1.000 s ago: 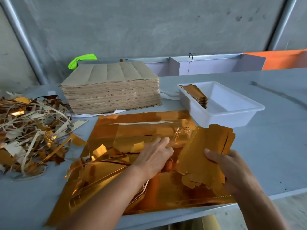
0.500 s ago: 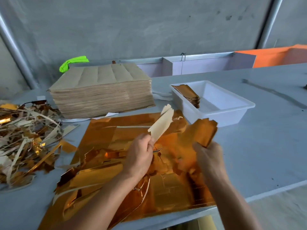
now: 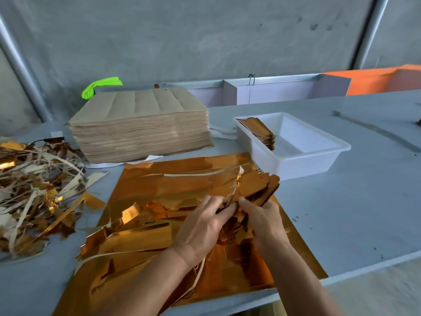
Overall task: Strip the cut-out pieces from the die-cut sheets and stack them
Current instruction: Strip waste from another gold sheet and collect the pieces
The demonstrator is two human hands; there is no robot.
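Both hands have come together now over the middle of the gold die-cut sheets (image 3: 182, 179) lying at the near edge of the table (image 3: 341, 213). The left hand (image 3: 202, 229), which half a second ago held a pale strip of waste up in the air, has dropped it and come down, its fingertips meeting the bundle of cut-out pieces (image 3: 257, 188); whether those fingers pinch the bundle or only press on it is hard to tell. The right hand (image 3: 264, 217) has its fingers curled round the near end of that bundle, gripping it, and the bundle now lies lower and flatter than before, fanning away toward the white plastic tub (image 3: 319, 165). In the tub's far left corner a stack of finished gold pieces (image 3: 259, 131) leans where it did earlier. Torn gold trim (image 3: 136, 236) is piled on the sheets just left of the left hand. Behind the sheets, toward the far edge, stands the thick pile of brown-backed sheets (image 3: 141, 124), and the heap of stripped waste (image 3: 34, 190) spreads along the left edge, both unchanged.
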